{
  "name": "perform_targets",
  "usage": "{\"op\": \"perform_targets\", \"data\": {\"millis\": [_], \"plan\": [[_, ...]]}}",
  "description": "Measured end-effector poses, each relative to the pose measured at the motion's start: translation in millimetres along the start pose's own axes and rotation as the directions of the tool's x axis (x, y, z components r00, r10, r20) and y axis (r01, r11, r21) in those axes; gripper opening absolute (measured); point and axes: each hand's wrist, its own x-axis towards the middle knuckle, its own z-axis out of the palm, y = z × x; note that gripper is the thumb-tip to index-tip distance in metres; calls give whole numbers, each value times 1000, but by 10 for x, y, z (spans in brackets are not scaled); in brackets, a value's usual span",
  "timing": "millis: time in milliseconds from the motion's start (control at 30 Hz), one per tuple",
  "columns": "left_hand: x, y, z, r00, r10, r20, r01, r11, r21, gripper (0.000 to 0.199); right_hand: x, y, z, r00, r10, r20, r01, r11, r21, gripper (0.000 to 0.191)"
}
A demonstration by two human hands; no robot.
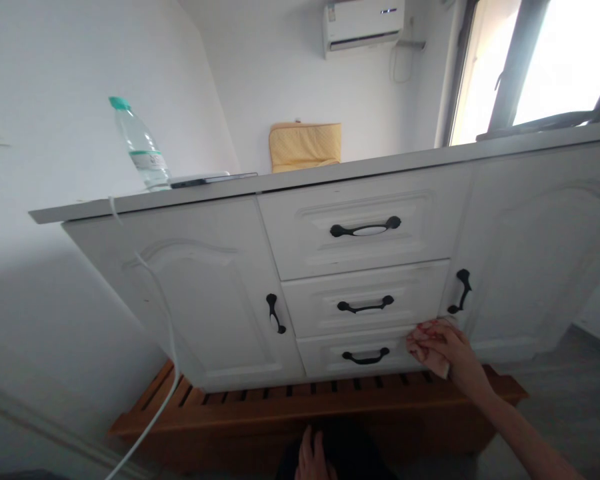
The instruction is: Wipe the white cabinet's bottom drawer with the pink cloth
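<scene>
A pinkish cloth (436, 363) is bunched under the fingers of my right hand (453, 343). It presses against the white cabinet front (220, 307), at the right end of the bottom drawer (325, 357) and by its upper edge. The middle drawer (313, 307) lies just above, and the right door's black handle (463, 291) is close to my knuckles. At the bottom of the view my left hand (313, 459) rests on dark clothing, with its visible fingers stretched out and nothing seen in them.
The cabinet stands on a slatted wooden bench (300, 403). A plastic bottle (145, 150) and a flat dark device (213, 179) sit on the cabinet top. A white cable (174, 360) hangs down the left door. Black handles (365, 229) stick out from the drawers.
</scene>
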Motion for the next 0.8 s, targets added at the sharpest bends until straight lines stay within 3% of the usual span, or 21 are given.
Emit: {"op": "perform_targets", "data": {"millis": [67, 167, 233, 300, 400, 533, 633, 800], "plan": [[8, 198, -107, 980, 95, -176, -110, 991, -76, 72, -228, 26, 1, 999, -17, 41, 16, 999, 38, 18], [91, 588, -369, 900, 278, -336, -343, 927, -150, 73, -732, 68, 26, 987, 54, 152, -76, 987, 139, 24], [199, 831, -571, 861, 369, -350, -445, 880, -167, 75, -1100, 57, 64, 964, 138, 227, -188, 958, 218, 24], [331, 1013, -748, 831, 465, -306, -528, 833, -168, 76, -1415, -2, 101, 947, 220, 233, -285, 912, 296, 20], [505, 1172, -918, 805, 547, -232, -588, 787, -187, 75, -1677, -130, 68, 921, 325, 212, -385, 841, 380, 16], [588, 1296, -999, 796, 566, -215, -601, 779, -176, 71, -1650, -195, -175, 872, 402, 279, -486, 780, 395, 16], [548, 1389, -1031, 815, 541, -208, -575, 802, -164, 71, -1522, -219, -321, 865, 425, 268, -501, 765, 405, 17], [456, 1546, -1144, 865, 455, -212, -491, 856, -162, 71, -1342, -576, -259, 878, 370, 304, -473, 774, 421, 22]]}}
